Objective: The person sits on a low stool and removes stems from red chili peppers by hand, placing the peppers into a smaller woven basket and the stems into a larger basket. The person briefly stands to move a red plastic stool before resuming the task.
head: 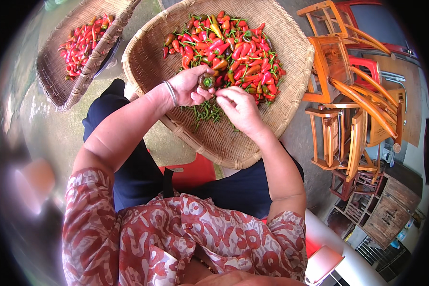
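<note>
A big woven bamboo basket (293, 71) lies before me, partly over my lap. Red, orange and dark chili peppers (243, 50) are heaped in it. My left hand (195, 85), with a bangle at the wrist, holds a dark chili pepper (206, 81) with its green stem end facing up. Close on its right, my right hand (237, 107) has thumb and fingertips pinched together; whether something small is between them I cannot tell. Green pepper stems (209, 112) lie in a pile in the basket, just below my hands.
At the upper left stands a second woven basket (52, 80) with red peppers (84, 43). Wooden chairs (329, 60) are stacked on the right, above an old wooden cabinet (388, 214). A red stool (191, 171) shows between my legs. A pink basin (323, 262) is at the lower right.
</note>
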Demonstrator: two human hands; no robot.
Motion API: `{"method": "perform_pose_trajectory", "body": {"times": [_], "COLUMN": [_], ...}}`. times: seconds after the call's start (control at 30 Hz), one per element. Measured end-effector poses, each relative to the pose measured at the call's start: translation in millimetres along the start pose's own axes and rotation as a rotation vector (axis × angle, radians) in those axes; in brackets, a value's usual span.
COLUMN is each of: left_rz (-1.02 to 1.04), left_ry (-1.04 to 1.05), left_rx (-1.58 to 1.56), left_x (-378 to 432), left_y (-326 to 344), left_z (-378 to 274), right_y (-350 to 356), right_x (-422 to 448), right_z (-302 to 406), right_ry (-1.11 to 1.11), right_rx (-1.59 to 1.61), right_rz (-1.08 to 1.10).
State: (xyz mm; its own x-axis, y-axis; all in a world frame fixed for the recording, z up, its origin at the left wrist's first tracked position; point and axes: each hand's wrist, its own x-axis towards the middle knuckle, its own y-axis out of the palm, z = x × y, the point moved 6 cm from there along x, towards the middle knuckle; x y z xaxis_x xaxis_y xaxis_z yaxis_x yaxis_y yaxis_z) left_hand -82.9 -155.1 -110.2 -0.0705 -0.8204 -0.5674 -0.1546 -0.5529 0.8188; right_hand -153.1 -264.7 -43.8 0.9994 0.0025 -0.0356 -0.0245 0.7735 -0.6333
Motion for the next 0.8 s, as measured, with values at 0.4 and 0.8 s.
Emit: {"method": "perform_pose_trajectory", "body": {"times": [0.4,0.8], "left_rz": [-0.174,-0.355], "left_ry": [0.244,0.292], "left_rx": [0.101,0.423], "left_x": [0,8], "left_y": [-9,-28], "left_z": [-16,-12], "right_y": [-49,-14], "right_x": [-1,-15], "right_z": [-66,-94], "right_ry": [0.179,0.291], "right_rx": [-0.537,-0.751], "right_rz": [-0.059,0.188]}}
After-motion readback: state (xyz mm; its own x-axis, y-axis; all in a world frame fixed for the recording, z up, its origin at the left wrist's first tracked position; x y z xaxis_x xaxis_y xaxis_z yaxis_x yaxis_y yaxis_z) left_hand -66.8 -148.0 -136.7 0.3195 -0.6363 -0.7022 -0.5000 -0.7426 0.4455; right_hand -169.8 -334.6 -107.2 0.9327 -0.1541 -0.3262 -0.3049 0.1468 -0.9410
